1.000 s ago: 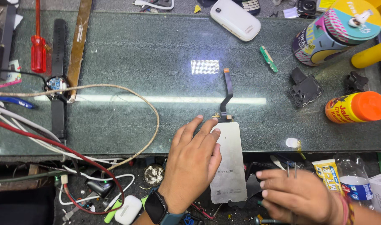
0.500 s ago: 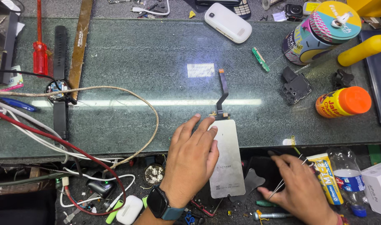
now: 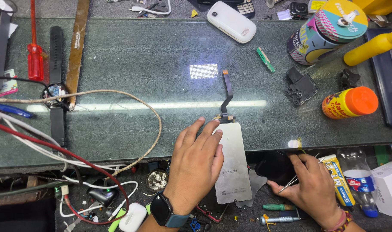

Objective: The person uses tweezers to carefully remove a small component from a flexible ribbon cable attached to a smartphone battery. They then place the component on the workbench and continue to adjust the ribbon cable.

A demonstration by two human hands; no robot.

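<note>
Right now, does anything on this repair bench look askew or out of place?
Yes: the phone screen panel under the left hand overhangs the glass bench top's near edge. The right hand holds tweezers below that edge.

A dark green glass bench top [image 3: 131, 56] is filling most of the view, scratched and dusty. A long white strip of lamp light [image 3: 170, 105] and a small bright dotted patch [image 3: 203, 71] are reflecting off the glass. Below its front edge, a lower shelf [image 3: 24, 189] is lying in shadow. A grey surface [image 3: 114, 8] is running along behind the glass.
</note>
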